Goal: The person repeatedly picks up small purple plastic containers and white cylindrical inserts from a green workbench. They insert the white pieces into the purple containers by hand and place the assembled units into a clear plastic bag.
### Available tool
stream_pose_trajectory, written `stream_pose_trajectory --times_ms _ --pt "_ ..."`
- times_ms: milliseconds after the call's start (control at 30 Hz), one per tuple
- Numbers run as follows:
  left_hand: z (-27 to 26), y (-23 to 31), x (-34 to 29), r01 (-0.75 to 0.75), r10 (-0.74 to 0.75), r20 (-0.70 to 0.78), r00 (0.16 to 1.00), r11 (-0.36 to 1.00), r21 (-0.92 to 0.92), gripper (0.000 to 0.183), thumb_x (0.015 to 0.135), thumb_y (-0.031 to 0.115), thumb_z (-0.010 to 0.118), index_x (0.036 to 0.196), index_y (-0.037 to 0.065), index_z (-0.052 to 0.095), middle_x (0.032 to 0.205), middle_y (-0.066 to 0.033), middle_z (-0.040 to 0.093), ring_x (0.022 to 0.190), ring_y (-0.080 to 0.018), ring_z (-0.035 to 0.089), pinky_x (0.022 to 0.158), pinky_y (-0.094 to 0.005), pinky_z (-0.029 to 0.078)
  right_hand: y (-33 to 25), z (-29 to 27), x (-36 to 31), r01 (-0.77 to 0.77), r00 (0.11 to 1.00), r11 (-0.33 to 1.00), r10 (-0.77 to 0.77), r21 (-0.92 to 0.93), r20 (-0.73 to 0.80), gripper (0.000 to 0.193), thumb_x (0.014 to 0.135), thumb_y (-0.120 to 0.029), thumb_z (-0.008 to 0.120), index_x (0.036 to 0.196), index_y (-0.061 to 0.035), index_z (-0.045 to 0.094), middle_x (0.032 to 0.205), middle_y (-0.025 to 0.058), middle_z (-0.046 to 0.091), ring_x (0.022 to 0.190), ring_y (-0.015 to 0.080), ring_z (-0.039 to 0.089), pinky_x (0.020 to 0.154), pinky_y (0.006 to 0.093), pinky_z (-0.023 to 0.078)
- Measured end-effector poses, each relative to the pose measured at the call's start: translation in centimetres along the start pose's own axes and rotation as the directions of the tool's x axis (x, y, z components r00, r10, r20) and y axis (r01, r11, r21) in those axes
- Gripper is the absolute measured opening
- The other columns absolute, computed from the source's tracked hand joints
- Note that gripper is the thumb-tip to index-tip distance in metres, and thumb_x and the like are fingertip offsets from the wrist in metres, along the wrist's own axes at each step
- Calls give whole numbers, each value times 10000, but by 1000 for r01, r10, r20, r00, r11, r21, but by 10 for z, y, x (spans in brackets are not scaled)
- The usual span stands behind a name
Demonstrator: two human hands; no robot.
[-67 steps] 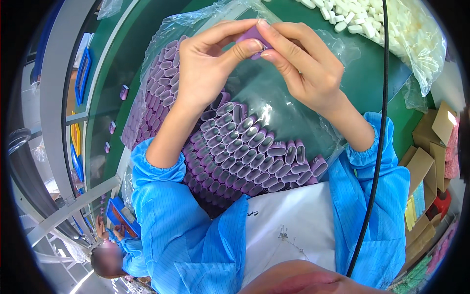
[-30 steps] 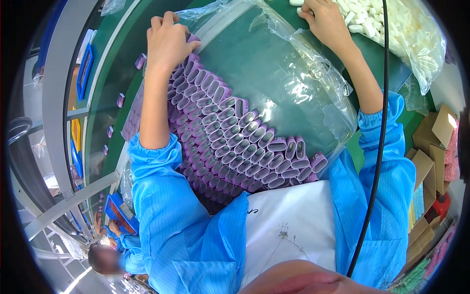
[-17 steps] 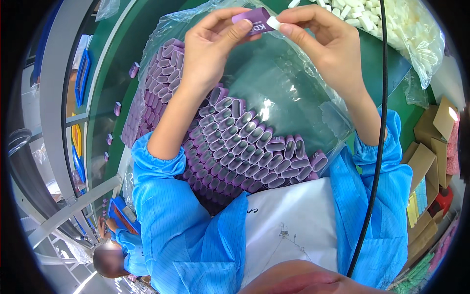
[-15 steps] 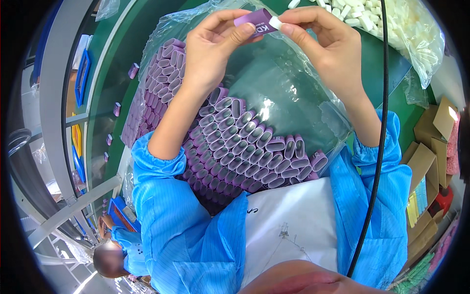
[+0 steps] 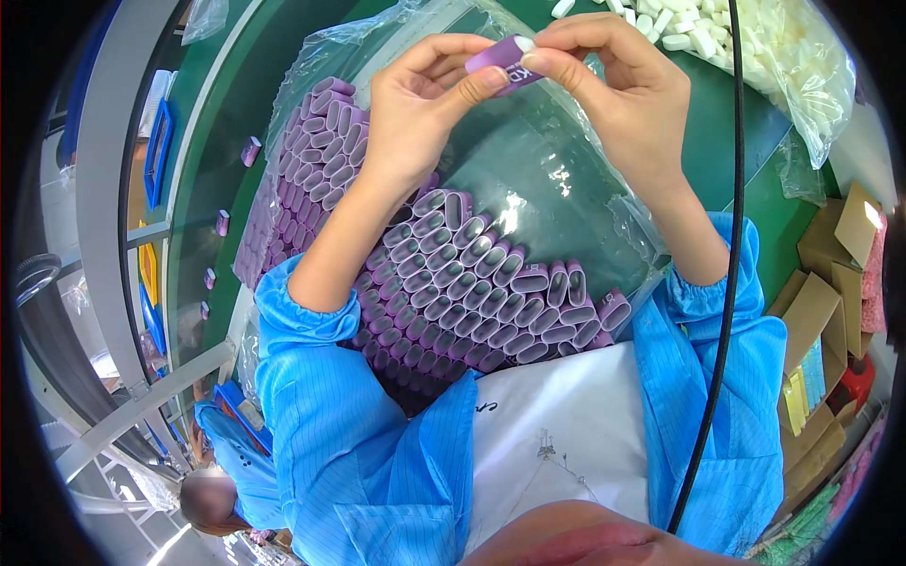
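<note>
A hollow purple oval casing [image 5: 491, 62] with white lettering is pinched between the thumb and fingers of my left hand [image 5: 415, 108]. At its right end, the thumb and forefinger of my right hand [image 5: 623, 90] press on a small white plastic piece [image 5: 524, 43], which sits at the casing's mouth and shows only in part. Below my hands, rows of identical purple casings [image 5: 453, 283] stand packed together with their open ends up, in a clear plastic bag [image 5: 538, 189].
Many white pieces [image 5: 703, 38] lie in a clear bag at the far right. Single purple casings [image 5: 250, 151] are spaced along the green surface at left. A black cable [image 5: 731, 283] hangs down the right side. Cardboard boxes [image 5: 812, 321] stand at right; another person [image 5: 231, 462] is at lower left.
The white piece has moved into the casing's end, where more of it was outside before. My left hand and the casing have shifted slightly right and down. The casings along the left have moved slightly.
</note>
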State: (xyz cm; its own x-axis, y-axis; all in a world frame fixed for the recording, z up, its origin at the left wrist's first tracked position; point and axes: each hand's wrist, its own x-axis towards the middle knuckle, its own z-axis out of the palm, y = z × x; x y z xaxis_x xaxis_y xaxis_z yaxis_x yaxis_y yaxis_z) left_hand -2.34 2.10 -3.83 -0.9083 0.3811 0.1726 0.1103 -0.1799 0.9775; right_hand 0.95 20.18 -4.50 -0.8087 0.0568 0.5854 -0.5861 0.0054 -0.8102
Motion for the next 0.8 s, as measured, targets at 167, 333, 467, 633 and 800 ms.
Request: stream_pose_trajectory --times_ms 167,333,467,633,800 --pt "-2 -2 -3 113 -115 -21 993 989 -99 256 823 15 698 1057 -46 615 1002 -123 668 904 -157 642 804 -275 526 -3 -13 1 124 987 982 -107 -141 122 133 840 42 650 971 68 650 1014 135 655 938 167 619 809 266 500" --pt "-1 0 -2 30 -30 26 999 999 20 257 818 0 697 1059 -44 616 1000 -124 669 907 -158 642 831 -276 520 1 -3 -10 -51 997 998 50 -21 -64 150 795 -23 708 941 6 688 856 86 680 779 143 642 720 256 511" --pt "5 -4 -7 27 -28 -30 999 999 -46 260 817 -1 698 1059 -44 615 1013 -119 665 937 -160 633 841 -281 519 3 3 -15 43 991 998 -49 -55 -122 103 799 -11 705 897 16 686 852 68 695 794 123 648 734 237 508" --pt "5 -8 -10 -5 4 -3 1000 996 -90 259 838 12 680 1080 -39 601 1045 -118 654 976 -167 621 866 -292 508 2 6 -20 16 987 999 -21 -37 -161 100 808 -21 705 898 17 686 861 59 694 795 108 642 735 232 506" --pt "6 -7 -10 -94 95 11 995 994 -49 266 821 4 699 1065 -44 606 1043 -112 645 984 -169 615 857 -290 518 -14 12 -21 -136 969 991 134 4 -206 116 840 -63 694 916 23 677 864 62 689 795 97 635 725 230 503"
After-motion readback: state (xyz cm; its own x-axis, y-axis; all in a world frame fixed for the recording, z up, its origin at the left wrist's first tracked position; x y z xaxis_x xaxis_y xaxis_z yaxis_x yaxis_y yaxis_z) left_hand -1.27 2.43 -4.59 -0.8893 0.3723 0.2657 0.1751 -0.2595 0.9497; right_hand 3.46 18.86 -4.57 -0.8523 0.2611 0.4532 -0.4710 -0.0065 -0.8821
